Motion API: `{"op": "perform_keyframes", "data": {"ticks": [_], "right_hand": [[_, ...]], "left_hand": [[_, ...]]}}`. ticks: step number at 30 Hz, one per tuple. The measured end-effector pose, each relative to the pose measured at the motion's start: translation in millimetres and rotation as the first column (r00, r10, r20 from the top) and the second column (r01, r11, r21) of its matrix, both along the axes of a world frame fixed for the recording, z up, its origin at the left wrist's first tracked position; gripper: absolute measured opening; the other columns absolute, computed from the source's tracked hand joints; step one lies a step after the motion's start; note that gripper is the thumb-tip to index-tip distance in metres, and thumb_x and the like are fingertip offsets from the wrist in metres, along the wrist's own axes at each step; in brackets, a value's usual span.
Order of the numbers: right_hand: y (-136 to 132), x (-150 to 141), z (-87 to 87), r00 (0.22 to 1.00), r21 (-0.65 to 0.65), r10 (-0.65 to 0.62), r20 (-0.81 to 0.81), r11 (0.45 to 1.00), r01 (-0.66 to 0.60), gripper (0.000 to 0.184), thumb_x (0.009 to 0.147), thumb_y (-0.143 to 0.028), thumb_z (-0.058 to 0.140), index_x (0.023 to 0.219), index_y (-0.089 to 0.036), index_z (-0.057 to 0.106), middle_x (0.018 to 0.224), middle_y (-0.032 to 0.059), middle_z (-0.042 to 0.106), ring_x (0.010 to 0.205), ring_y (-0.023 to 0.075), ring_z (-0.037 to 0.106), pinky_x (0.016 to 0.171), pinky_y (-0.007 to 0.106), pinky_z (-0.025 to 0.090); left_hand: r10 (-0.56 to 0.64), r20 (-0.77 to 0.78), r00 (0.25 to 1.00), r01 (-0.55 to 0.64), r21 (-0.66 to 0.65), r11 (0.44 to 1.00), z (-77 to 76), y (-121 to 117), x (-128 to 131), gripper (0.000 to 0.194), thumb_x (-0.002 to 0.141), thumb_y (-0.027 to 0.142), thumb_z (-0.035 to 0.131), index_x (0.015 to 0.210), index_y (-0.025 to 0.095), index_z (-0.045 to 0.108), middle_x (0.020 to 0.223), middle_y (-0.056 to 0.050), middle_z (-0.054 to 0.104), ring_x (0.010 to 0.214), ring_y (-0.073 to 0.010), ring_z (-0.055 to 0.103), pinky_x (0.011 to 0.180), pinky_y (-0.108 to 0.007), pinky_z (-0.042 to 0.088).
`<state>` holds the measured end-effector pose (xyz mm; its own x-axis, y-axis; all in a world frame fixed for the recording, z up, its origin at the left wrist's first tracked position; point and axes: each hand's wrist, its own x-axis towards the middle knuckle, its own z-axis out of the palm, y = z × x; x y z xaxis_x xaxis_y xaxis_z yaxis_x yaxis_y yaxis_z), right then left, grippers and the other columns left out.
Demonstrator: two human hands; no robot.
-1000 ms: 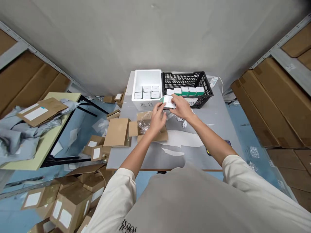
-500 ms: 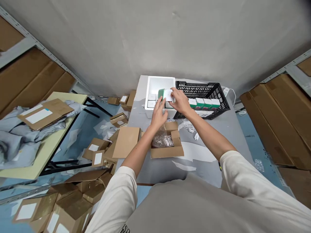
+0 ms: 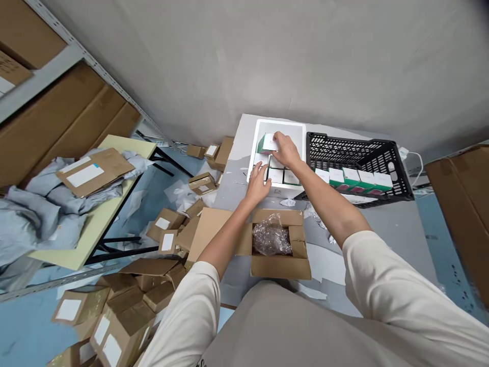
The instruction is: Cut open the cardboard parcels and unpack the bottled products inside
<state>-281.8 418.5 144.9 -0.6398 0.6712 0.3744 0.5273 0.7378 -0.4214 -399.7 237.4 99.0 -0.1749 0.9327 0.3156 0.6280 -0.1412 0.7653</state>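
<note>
My right hand (image 3: 286, 151) grips a small green-and-white carton (image 3: 266, 143) by its right side, inside the upper left of a white foam box (image 3: 280, 123). In that foam box, several similar cartons (image 3: 275, 177) stand in rows with their white tops up. My left hand (image 3: 259, 184) rests with fingers apart on the near-left cartons and holds nothing. Below the hands, an opened cardboard box (image 3: 280, 266) contains crumpled clear plastic wrap (image 3: 271, 237).
A black plastic crate (image 3: 353, 145) with a row of green-and-white cartons (image 3: 351, 176) stands right of the foam box. Torn paper lies on the grey table (image 3: 405, 229). Cardboard boxes (image 3: 122, 326) crowd the floor at left, beside a yellowish table (image 3: 82, 250) with grey parcels.
My right hand has carried the carton from in front of the black crate into the foam box. The left hand has let go of it and moved onto the other cartons. The view has shifted.
</note>
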Motion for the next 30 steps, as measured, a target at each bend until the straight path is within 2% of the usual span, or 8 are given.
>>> {"op": "perform_keyframes", "data": {"ticks": [4, 10, 13, 15, 19, 23, 26, 30], "right_hand": [[27, -10, -21.2, 0.999, -0.114, 0.016, 0.046, 0.993, -0.011, 0.054, 0.091, -0.054, 0.068, 0.128, -0.019, 0.048, 0.121, 0.0143, 0.061, 0.112, 0.0345, 0.055, 0.099, 0.053, 0.045], [48, -22, -48.8, 0.971, -0.312, 0.158, 0.181, 0.945, -0.096, 0.057, 0.089, -0.049, 0.065, 0.134, -0.016, 0.051, 0.125, 0.0170, 0.064, 0.108, 0.0349, 0.058, 0.095, 0.050, 0.048], [47, -27, -61.9, 0.955, -0.337, 0.181, 0.236, 0.937, -0.095, 0.056, 0.094, -0.047, 0.056, 0.138, -0.014, 0.053, 0.152, 0.0208, 0.049, 0.119, 0.0375, 0.058, 0.102, 0.053, 0.047], [42, -26, -68.1, 0.946, -0.324, 0.167, 0.277, 0.943, -0.072, 0.060, 0.096, -0.051, 0.053, 0.143, -0.014, 0.053, 0.166, 0.0184, 0.033, 0.130, 0.0404, 0.053, 0.108, 0.056, 0.045], [20, -7, -68.3, 0.939, -0.247, 0.178, 0.294, 0.963, -0.106, 0.068, 0.096, -0.057, 0.053, 0.149, -0.014, 0.051, 0.172, 0.0151, 0.023, 0.145, 0.0443, 0.039, 0.117, 0.062, 0.035], [-21, 30, -54.3, 0.961, -0.167, 0.148, 0.234, 0.980, -0.110, 0.062, 0.099, -0.057, 0.049, 0.144, -0.015, 0.058, 0.170, 0.0158, 0.026, 0.150, 0.0430, 0.032, 0.122, 0.063, 0.027], [-59, 64, -41.4, 0.981, -0.135, 0.090, 0.169, 0.989, -0.067, 0.058, 0.102, -0.056, 0.046, 0.143, -0.018, 0.059, 0.168, 0.0148, 0.032, 0.151, 0.0400, 0.032, 0.122, 0.062, 0.027], [-116, 116, -31.2, 0.995, -0.120, 0.019, 0.098, 0.993, -0.007, 0.052, 0.103, -0.048, 0.044, 0.143, -0.020, 0.060, 0.165, 0.0137, 0.037, 0.150, 0.0356, 0.035, 0.122, 0.058, 0.032]], "left_hand": [[0.033, 0.010, 0.999, -0.033, -0.058, 0.998, -14.6, 15, -7, 0.052, 0.095, 0.029, 0.058, 0.146, 0.024, 0.048, 0.161, -0.015, 0.038, 0.151, -0.0353, 0.036, 0.123, -0.059, 0.033], [0.056, -0.038, 0.998, -0.061, -0.144, 0.988, -19.4, 17, -12, 0.045, 0.097, 0.026, 0.053, 0.141, 0.023, 0.053, 0.162, -0.014, 0.036, 0.153, -0.0317, 0.033, 0.123, -0.052, 0.034], [0.069, -0.058, 0.996, -0.078, -0.169, 0.983, -21.4, 14, -14, 0.043, 0.095, 0.024, 0.053, 0.139, 0.022, 0.056, 0.161, -0.014, 0.037, 0.152, -0.0318, 0.034, 0.122, -0.052, 0.035], [0.079, -0.073, 0.994, -0.091, -0.181, 0.979, -21.3, 11, -13, 0.044, 0.094, 0.022, 0.053, 0.137, 0.022, 0.057, 0.161, -0.014, 0.038, 0.151, -0.0324, 0.036, 0.121, -0.052, 0.036], [0.093, -0.112, 0.989, -0.114, -0.198, 0.974, -14.4, 0, -7, 0.044, 0.093, 0.021, 0.054, 0.136, 0.023, 0.059, 0.160, -0.013, 0.040, 0.150, -0.0336, 0.036, 0.119, -0.055, 0.037], [0.077, -0.125, 0.989, -0.101, -0.198, 0.975, -2.8, -20, 5, 0.044, 0.092, 0.022, 0.054, 0.136, 0.023, 0.059, 0.159, -0.012, 0.042, 0.150, -0.0334, 0.036, 0.118, -0.055, 0.038], [0.069, -0.127, 0.989, -0.093, -0.191, 0.977, 2.7, -43, 14, 0.044, 0.093, 0.023, 0.054, 0.136, 0.023, 0.060, 0.159, -0.012, 0.042, 0.150, -0.0340, 0.035, 0.119, -0.056, 0.037], [0.090, -0.119, 0.989, -0.114, -0.212, 0.971, 2.5, -88, 24, 0.045, 0.092, 0.025, 0.055, 0.137, 0.023, 0.060, 0.158, -0.012, 0.044, 0.150, -0.0346, 0.037, 0.121, -0.057, 0.036]]}}
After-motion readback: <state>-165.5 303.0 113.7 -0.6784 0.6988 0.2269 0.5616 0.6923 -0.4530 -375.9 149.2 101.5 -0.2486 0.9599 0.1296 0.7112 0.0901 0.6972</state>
